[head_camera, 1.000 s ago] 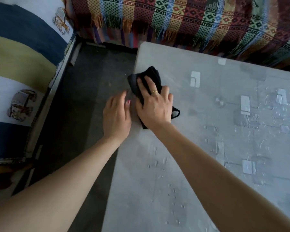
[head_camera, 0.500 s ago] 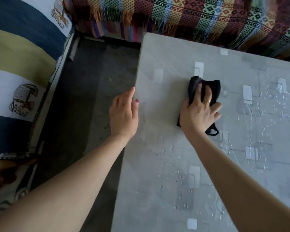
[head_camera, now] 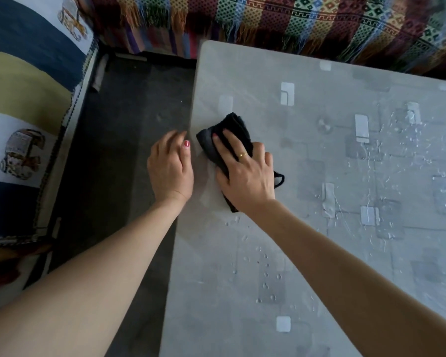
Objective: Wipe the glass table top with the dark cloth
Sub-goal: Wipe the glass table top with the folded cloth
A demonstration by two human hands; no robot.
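Observation:
The glass table top [head_camera: 307, 253] is grey with pale squares and fills the right half of the view. Water drops lie on its right side and near the front middle. A dark cloth [head_camera: 232, 132], bunched and black, lies close to the table's left edge. My right hand [head_camera: 245, 171] presses flat on the cloth, fingers spread over it, a ring on one finger. My left hand [head_camera: 170, 168] rests palm down at the table's left edge, just left of the cloth, holding nothing.
A dark floor strip [head_camera: 119, 163] runs along the table's left side. A striped blue, yellow and white cushion [head_camera: 29, 104] lies at the far left. A multicoloured woven throw with fringe [head_camera: 294, 24] hangs along the table's far edge.
My right hand has slid the cloth back left, from the table's middle to near its left edge, beside my left hand. My left hand has stayed at the edge.

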